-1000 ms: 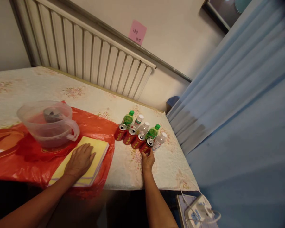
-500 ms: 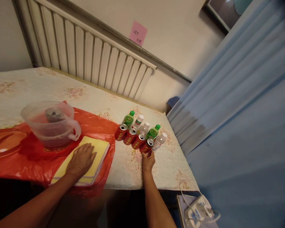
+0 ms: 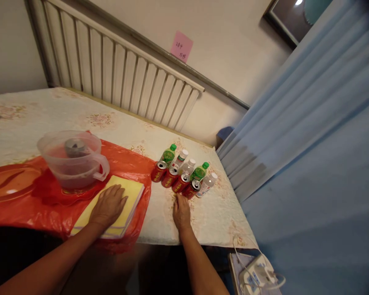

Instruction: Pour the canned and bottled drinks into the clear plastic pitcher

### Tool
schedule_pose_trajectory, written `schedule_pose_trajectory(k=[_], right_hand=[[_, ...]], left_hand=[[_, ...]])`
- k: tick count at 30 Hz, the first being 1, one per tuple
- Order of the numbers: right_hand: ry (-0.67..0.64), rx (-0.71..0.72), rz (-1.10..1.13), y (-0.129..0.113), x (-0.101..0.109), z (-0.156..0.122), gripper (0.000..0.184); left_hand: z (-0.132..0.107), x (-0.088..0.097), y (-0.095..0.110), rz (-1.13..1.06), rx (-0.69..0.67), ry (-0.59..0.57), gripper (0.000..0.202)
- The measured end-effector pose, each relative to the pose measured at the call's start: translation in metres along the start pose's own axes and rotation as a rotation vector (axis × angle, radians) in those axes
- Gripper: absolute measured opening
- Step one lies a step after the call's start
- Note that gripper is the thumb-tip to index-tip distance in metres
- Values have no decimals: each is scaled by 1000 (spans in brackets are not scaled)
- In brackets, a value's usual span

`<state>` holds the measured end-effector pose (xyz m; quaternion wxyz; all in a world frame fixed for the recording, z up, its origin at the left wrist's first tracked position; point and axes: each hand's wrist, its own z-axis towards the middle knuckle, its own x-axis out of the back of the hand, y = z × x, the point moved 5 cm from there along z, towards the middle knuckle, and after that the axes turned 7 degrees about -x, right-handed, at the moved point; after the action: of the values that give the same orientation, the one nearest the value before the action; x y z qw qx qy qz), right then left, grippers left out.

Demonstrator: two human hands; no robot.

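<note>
Floral cloth covers the counter [image 3: 218, 217], which runs below a white ribbed radiator [image 3: 126, 78] on the wall. A pink paper note [image 3: 181, 46] is stuck above the radiator, and a pale blue curtain [image 3: 295, 123] hangs past the counter's right edge.

Toward that right edge four red drink cans [image 3: 181, 183] stand shoulder to shoulder in a slanting row. Right behind them are two green plastic bottles [image 3: 168, 154] and three clear white-capped bottles [image 3: 189, 166]. My right hand [image 3: 181, 213] lies palm down on the cloth just in front of the row, fingers [image 3: 177, 199] loosely together and holding nothing. The tips end just beside the cans, and I cannot tell whether they touch.

My left hand [image 3: 109, 205] is flat on a thin yellow pad [image 3: 132, 192] near the front edge, fingers spread, gripping nothing. The pad rests on a crumpled red plastic sheet [image 3: 126, 162], which also carries a clear plastic jug with a handle [image 3: 75, 157].

I judge the cans light, thin-walled and smooth, easy to dent and quick to tip their neighbours. They are best taken round the middle of the wall, from the end of the row. The pad looks limp and is best lifted by an edge.
</note>
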<state>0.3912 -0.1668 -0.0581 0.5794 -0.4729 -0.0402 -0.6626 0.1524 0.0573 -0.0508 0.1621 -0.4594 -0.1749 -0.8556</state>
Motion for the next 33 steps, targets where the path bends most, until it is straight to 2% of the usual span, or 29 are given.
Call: schedule_pose_trajectory(k=[3,17,25,29,33], right_hand=[[-14,33,-56,3,-4,1,43],[-19,-5,-70,11,-9,-1,47],[-3,-24,-51,7,-5,0,39],[43,-98,-68,7,1,-1,25],[185,-279,-113,19,17,-6,24]], left_hand=[[0,0,0,-1,1,0,44],[-1,-2,-1,7,10,-12,45],[-1,-3,-2,-5,7,-2,45],[-1,-2,-1,-14,19,-4,44],[0,0,0,-23,17,1,44]])
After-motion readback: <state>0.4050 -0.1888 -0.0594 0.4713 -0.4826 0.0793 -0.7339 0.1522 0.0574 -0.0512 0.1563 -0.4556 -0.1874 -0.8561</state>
